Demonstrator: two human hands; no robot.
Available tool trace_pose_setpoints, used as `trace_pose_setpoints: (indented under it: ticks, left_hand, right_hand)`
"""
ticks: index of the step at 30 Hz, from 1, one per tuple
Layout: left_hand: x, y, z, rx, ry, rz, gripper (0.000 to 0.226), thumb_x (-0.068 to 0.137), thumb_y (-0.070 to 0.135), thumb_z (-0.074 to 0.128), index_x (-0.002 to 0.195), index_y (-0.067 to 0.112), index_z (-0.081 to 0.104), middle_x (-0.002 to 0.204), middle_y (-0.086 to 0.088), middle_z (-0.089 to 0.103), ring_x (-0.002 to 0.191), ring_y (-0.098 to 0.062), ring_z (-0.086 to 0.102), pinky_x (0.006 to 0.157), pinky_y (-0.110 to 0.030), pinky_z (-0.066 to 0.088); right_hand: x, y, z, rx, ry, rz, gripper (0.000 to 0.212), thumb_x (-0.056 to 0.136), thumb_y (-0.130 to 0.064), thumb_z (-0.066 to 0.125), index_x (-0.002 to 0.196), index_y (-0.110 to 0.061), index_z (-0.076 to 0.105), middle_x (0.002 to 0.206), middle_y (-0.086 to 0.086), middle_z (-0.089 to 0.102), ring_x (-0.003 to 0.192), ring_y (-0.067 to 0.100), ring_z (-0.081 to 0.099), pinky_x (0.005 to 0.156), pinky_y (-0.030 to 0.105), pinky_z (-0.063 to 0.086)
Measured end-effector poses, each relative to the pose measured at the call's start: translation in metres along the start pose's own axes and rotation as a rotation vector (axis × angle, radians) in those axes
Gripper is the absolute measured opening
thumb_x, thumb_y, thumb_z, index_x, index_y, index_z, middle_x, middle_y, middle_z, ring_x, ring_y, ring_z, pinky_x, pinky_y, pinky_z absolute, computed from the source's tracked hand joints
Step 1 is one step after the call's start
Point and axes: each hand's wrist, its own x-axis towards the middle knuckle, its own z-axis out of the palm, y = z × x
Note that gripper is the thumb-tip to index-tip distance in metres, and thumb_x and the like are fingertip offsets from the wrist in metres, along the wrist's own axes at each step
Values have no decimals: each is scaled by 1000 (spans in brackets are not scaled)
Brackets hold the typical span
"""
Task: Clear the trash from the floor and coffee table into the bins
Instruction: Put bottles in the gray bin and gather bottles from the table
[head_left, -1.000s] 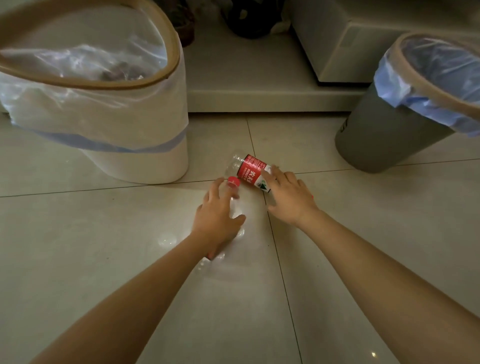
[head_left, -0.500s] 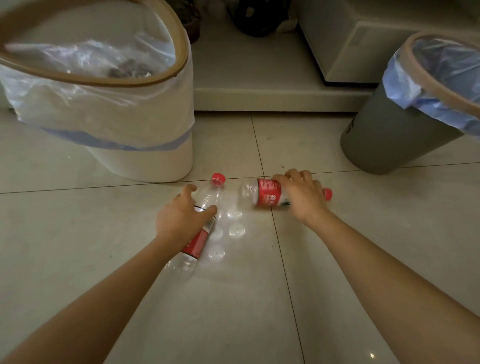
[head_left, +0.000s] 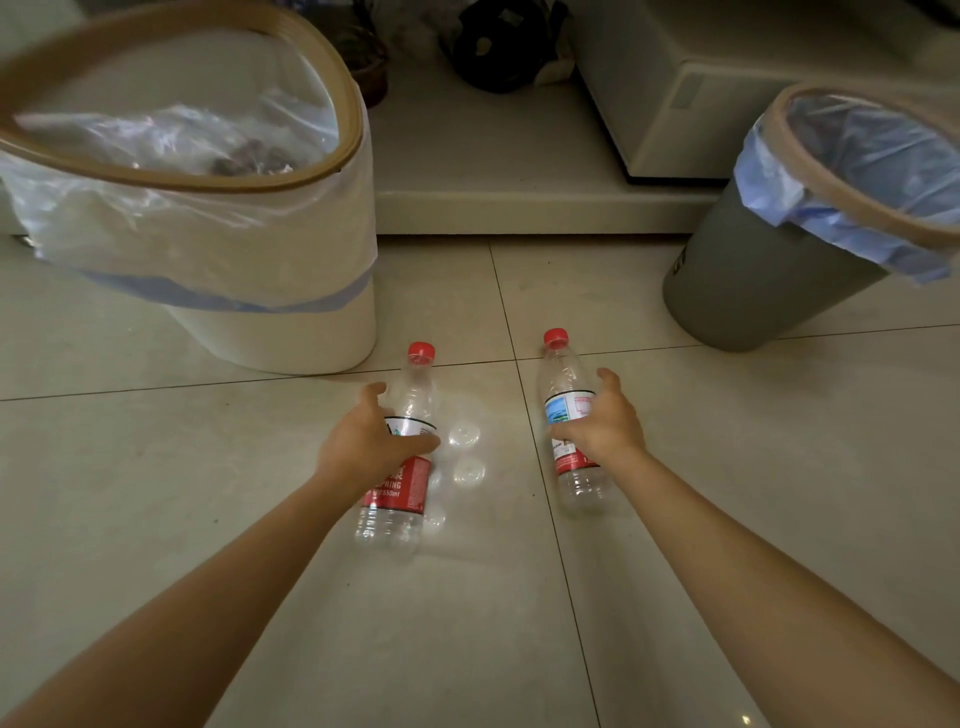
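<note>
Two clear plastic bottles with red caps and red-and-white labels are held above the tiled floor, caps pointing away from me. My left hand (head_left: 366, 447) grips the left bottle (head_left: 400, 493) around its middle. My right hand (head_left: 605, 423) grips the right bottle (head_left: 563, 379) the same way. A white bin (head_left: 270, 322) with a tan rim and clear liner stands at the far left, some trash inside. A grey bin (head_left: 748, 291) with a blue liner stands at the far right.
A low pale step (head_left: 519, 213) runs behind the bins, carrying a beige box (head_left: 691, 114) and dark objects (head_left: 498, 47). Light spots from the bottles fall on the glossy tiles (head_left: 467, 452) between my hands.
Both bottles lay on the floor a second ago. Each hand closed on one, lifted it and turned it so the caps now point away from me, and the hands moved apart.
</note>
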Motion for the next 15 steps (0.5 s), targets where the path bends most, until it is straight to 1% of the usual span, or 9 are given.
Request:
trace_pose_setpoints:
  ticks: [2,4,6,8,9,11,13,15]
  left_hand:
    - [-4,7,-3,-174,-32,37,96,61,36,87,140,23,33,118,3,57,97,-17,62,87,-41,53]
    - [-11,17,-7,-257,-63,102,93,60,32,89,137,28,37,117,7,54,94,-13,62,81,-37,55]
    - [-17,28,-12,-331,-79,159,91,61,28,88,136,32,38,117,11,52,95,-8,60,74,-29,54]
    - [-23,40,-18,-413,-66,197,88,63,22,87,137,31,39,117,13,52,96,-5,58,69,-22,50]
    - [-24,47,-20,-450,-55,214,88,63,20,86,137,31,40,118,11,53,98,-6,58,69,-21,49]
    - [-29,61,-25,-511,-54,245,90,60,20,87,136,31,40,122,9,55,103,-8,59,73,-22,50]
    - [-34,76,-29,-560,-71,273,89,55,23,86,132,36,42,123,8,57,106,-9,60,75,-24,50]
    - [-41,92,-33,-587,-87,314,85,55,20,85,126,41,43,123,8,57,107,-9,60,76,-24,50]
  right_hand:
    - [-3,-6,-7,142,-44,-16,104,62,-8,85,145,-22,24,118,9,57,90,22,61,76,33,51]
    - [-10,-14,-18,299,-99,-72,105,63,-5,86,146,-25,24,119,3,54,92,16,60,75,30,51]
    - [-23,-25,-35,394,-159,-157,101,65,-5,85,145,-28,28,120,-4,51,94,6,59,69,21,52]
    - [-35,-35,-56,429,-215,-251,93,67,-5,84,141,-31,34,121,-8,52,98,4,58,65,15,51]
    - [-40,-39,-68,427,-242,-290,90,67,-5,84,138,-34,36,122,-10,52,101,4,57,65,15,51]
    - [-47,-44,-90,398,-284,-353,89,66,-5,84,133,-40,37,125,-13,51,107,7,56,72,17,51]
    - [-52,-47,-113,358,-313,-409,90,63,-5,85,130,-45,39,127,-14,51,111,9,57,82,24,52]
    - [-55,-49,-136,324,-329,-453,93,62,-4,86,130,-46,40,129,-12,51,113,12,58,88,31,53]
